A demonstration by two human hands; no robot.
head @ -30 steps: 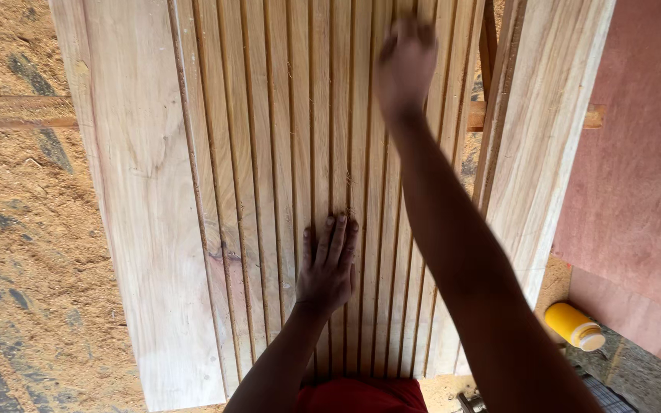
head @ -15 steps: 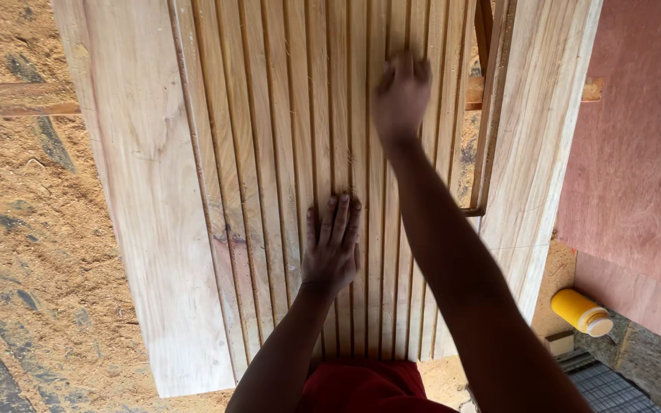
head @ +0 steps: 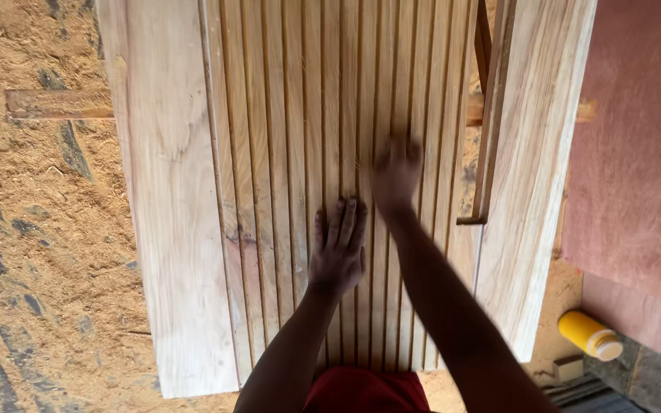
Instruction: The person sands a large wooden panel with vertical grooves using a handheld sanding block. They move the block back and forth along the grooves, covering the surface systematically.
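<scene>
Both hands lie flat on a grooved wooden panel [head: 330,153], nothing clenched in either

Head view: left hand [head: 338,243] is spread open, palm down, fingers along the grooves near the panel's middle; right hand [head: 395,174] is blurred just ahead and to the right of it, seemingly flat on the slats, though whether it grips anything I cannot tell. Panel rests between two wide pale boards [head: 174,229] above a sawdust-covered floor [head: 40,229]. It looks stiff and fairly heavy, dry and not slippery; the long outer edges seem the best place to take hold. A yellow bottle [head: 590,335] lies well apart at lower right, beside a reddish sheet [head: 636,153]
</scene>
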